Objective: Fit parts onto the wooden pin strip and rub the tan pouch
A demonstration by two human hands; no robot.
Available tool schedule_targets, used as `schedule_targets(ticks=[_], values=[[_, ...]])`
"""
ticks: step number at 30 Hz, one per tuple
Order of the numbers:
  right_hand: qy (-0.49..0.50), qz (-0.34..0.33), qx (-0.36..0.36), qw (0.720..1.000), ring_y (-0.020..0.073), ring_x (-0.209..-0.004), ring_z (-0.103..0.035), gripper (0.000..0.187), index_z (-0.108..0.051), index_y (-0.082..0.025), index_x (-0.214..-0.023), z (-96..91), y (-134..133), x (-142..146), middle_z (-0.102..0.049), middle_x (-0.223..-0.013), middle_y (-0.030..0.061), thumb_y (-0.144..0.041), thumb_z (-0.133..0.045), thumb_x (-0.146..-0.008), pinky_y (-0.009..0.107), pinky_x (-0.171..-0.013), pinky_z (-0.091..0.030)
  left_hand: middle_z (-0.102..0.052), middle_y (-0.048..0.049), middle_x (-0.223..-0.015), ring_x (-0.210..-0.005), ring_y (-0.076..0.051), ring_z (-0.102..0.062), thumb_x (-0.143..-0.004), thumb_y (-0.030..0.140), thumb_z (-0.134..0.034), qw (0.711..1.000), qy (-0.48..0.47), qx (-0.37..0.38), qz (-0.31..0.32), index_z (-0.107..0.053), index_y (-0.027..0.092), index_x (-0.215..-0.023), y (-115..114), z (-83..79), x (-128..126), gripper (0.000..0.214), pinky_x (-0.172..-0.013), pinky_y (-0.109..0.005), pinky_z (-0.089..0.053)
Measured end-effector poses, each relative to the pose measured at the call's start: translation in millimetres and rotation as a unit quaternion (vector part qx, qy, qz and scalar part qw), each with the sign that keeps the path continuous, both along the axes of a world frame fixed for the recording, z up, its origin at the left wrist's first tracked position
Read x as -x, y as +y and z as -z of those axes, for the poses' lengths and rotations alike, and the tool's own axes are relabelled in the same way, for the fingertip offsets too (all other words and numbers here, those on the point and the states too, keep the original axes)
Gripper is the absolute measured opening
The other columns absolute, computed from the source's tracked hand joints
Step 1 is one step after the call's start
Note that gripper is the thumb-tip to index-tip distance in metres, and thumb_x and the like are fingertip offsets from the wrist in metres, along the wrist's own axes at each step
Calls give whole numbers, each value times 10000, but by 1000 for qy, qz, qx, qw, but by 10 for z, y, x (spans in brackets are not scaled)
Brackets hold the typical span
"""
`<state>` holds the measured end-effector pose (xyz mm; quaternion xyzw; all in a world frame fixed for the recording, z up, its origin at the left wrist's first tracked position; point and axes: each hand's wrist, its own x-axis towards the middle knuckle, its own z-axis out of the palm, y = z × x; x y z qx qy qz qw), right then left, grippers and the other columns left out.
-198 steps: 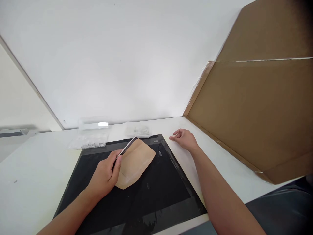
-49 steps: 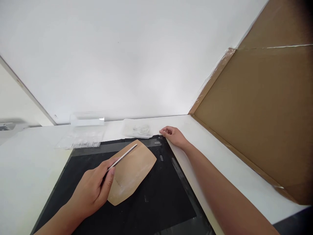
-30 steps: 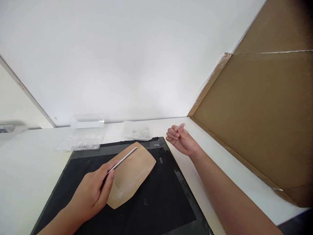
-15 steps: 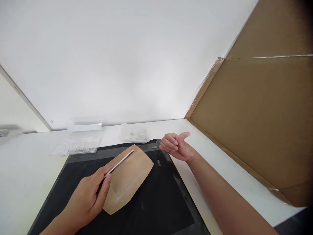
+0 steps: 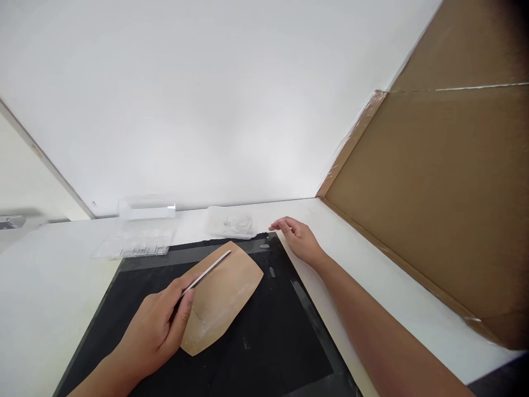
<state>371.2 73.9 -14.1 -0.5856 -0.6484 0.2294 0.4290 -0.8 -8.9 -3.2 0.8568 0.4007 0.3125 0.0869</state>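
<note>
My left hand (image 5: 159, 328) is closed on a thin flat metal strip (image 5: 209, 270), pinched between thumb and fingers; the strip slants up to the right over a tan curved pad (image 5: 225, 300). The pad lies on a black mat (image 5: 268, 342). Palm down, my right hand (image 5: 300, 240) rests at the mat's far right corner. Its fingers stretch left toward that corner, and nothing shows in them. Two small clear pieces (image 5: 271, 271) lie on the mat just in front of it.
A clear plastic bag (image 5: 231, 225) and a clear box with a tray (image 5: 136, 242) sit behind the mat against the white wall. A large cardboard sheet (image 5: 433, 193) leans along the table's right side.
My right hand was raised with its fingers curled and thumb up; it has turned palm down and dropped back to the mat's far right corner. My left hand has stayed put.
</note>
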Motion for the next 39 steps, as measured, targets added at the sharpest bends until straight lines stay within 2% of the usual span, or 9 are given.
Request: schedule_targets(ticks=[3, 9, 20, 24, 27, 29, 33, 39], values=[[-55, -29, 4, 998, 277, -1175, -643, 508, -757, -307, -1071, 7, -26, 33, -755, -1194, 28, -614, -353, -1053, 442, -1041, -443, -775, -53, -1116, -778, -158, -761, -1089, 303, -394, 1000, -1, -3, 1, -553, 221, -1397, -4, 0, 4, 357, -632, -211, -545], [-109, -56, 32, 992, 254, -1174, -683, 508, -713, -320, -1189, 20, -51, 52, -780, -1182, 0, -572, -284, -1083, 439, -1016, -501, -772, -66, -1120, -777, -162, -759, -1087, 303, -397, 1000, -3, -3, 2, -565, 213, -1382, 9, 14, -3, 351, -632, -217, -548], [-155, -64, 26, 986, 250, -1088, -712, 550, -753, -307, -1066, -14, -75, 11, -789, -1123, 8, -545, -258, -1093, 416, -966, -524, -772, -66, -1108, -756, -161, -748, -1091, 303, -399, 1000, 4, 8, 0, -532, 218, -1411, 8, 16, 18, 357, -636, -226, -539], [-161, -40, 6, 986, 240, -1045, -711, 536, -728, -285, -1026, -28, -71, 7, -789, -1071, 18, -512, -247, -1098, 394, -922, -513, -778, -59, -1066, -724, -159, -742, -1090, 303, -403, 1000, 9, 10, 0, -533, 220, -1406, -7, 15, 24, 352, -616, -227, -530], [-173, -17, -8, 985, 243, -909, -702, 427, -700, -267, -964, -51, -63, -3, -774, -942, 33, -497, -357, -1073, 371, -805, -493, -779, -60, -1074, -743, -163, -750, -1087, 301, -404, 1000, 10, 7, 1, -544, 213, -1394, -11, 13, 27, 348, -632, -226, -539], [-176, 4, -14, 984, 238, -801, -678, 368, -678, -266, -995, -60, -57, -16, -739, -835, 28, -484, -389, -1061, 361, -740, -468, -778, -59, -1077, -750, -163, -753, -1086, 304, -405, 1000, 9, 4, 0, -553, 210, -1384, -11, 6, 24, 346, -643, -223, -543], [-169, 68, -23, 983, 252, -742, -637, 356, -613, -259, -1116, -48, -45, -50, -689, -824, 44, -461, -323, -1070, 369, -707, -435, -777, -65, -1079, -768, -166, -756, -1087, 306, -402, 1000, 7, 2, 1, -564, 201, -1371, -6, -9, 6, 344, -651, -222, -547], [-151, 142, -18, 978, 272, -702, -593, 358, -560, -253, -1052, 5, -24, -97, -611, -731, 38, -461, -269, -1067, 379, -678, -419, -781, -51, -1055, -742, -152, -750, -1087, 299, -405, 1000, 5, -1, 3, -564, 205, -1368, -5, 1, 10, 337, -642, -212, -544]])
